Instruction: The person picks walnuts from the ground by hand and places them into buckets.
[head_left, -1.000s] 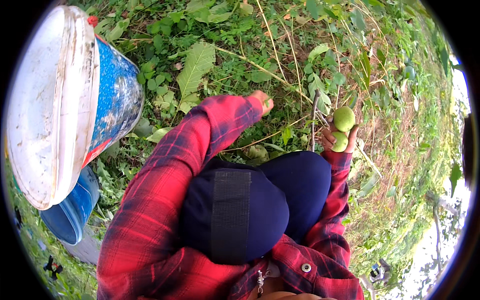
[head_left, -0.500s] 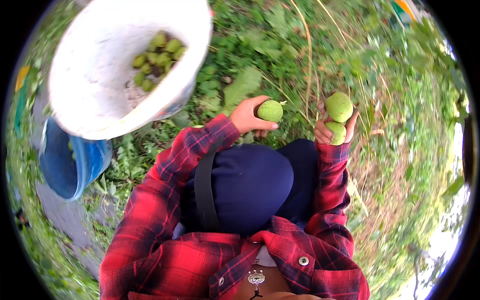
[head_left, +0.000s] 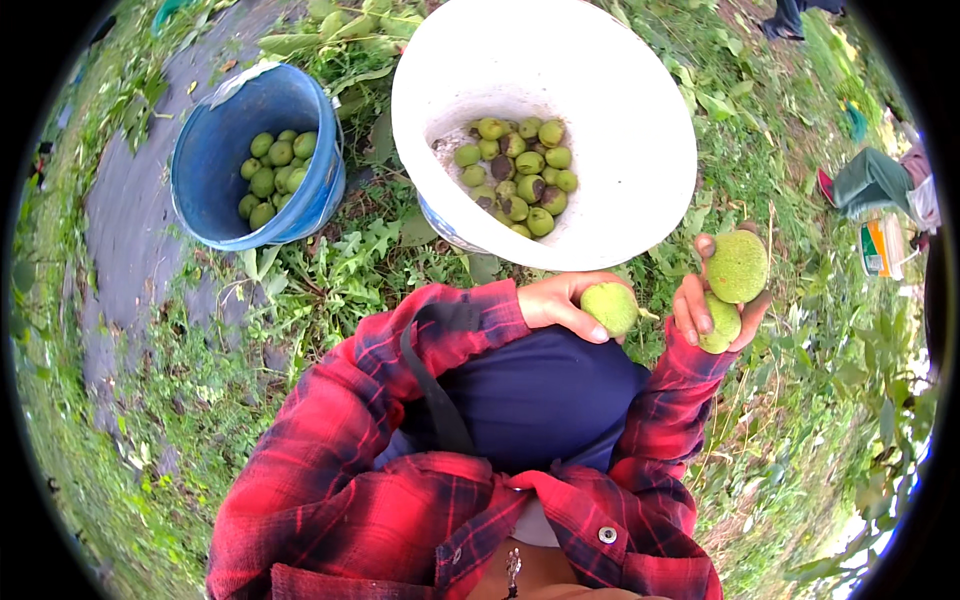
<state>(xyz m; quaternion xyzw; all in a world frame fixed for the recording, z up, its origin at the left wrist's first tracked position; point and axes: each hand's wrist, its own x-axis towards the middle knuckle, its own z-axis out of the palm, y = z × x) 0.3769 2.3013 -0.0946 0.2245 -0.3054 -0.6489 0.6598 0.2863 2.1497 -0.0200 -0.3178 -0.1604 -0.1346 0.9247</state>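
Note:
My left hand (head_left: 565, 303) is closed round one green-husked walnut (head_left: 609, 309), which has a short stem on its right side. In my right hand (head_left: 697, 300) there are two more: a larger green walnut (head_left: 737, 267) on top and a smaller green walnut (head_left: 720, 323) beneath it against the palm. Just beyond my hands stands a large white bucket (head_left: 630, 130), tilted toward me in this view. Several green walnuts (head_left: 530, 163) lie on its bottom, some with dark brown patches. Farther left, a blue bucket (head_left: 195, 190) holds several clean green walnuts (head_left: 263, 182).
Low weeds and grass (head_left: 340, 265) surround me. A dark grey ground sheet (head_left: 130, 240) runs along the left. At the far right a person in green trousers (head_left: 870, 182) is near a white tub with an orange label (head_left: 881, 246). Another person's dark-clad leg (head_left: 788, 18) shows at the top right.
My view has swung left, so both buckets sit farther right and more of their insides shows. Both hands keep hold of the same walnuts.

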